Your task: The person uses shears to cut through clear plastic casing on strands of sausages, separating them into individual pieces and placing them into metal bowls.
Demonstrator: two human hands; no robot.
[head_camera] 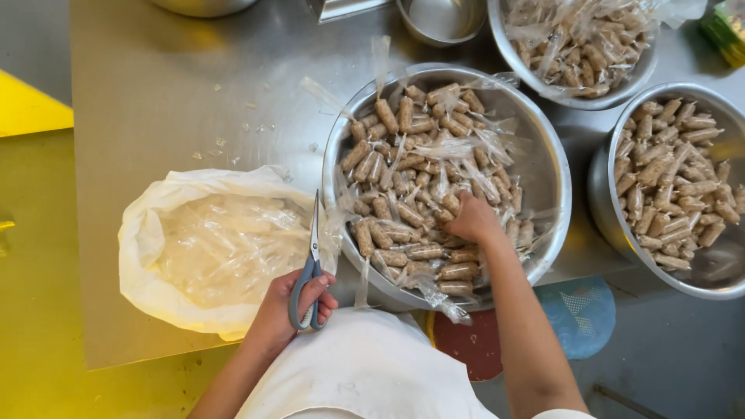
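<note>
The big round steel bowl (543,186) in the middle of the metal table (155,77) is heaped with short brown sticks sealed in clear plastic sleeves (419,155), and the right hand (472,219) is down among them at the near side of the heap, fingers curled into the pile; whether it has closed on one sleeve I cannot tell. Just left of the bowl's near rim, the left hand (289,310) holds grey-handled scissors (310,268), fingers through the loops, blades shut and pointing away from the person. Beside the bowl's left wall lies a white plastic bag (143,256) full of clear trimmings. It would seem wise to lift a single sleeve clear of the heap before opening the blades, and to cut over the bag. Right of the bowl sit two more steel bowls (601,178) of similar sticks.
</note>
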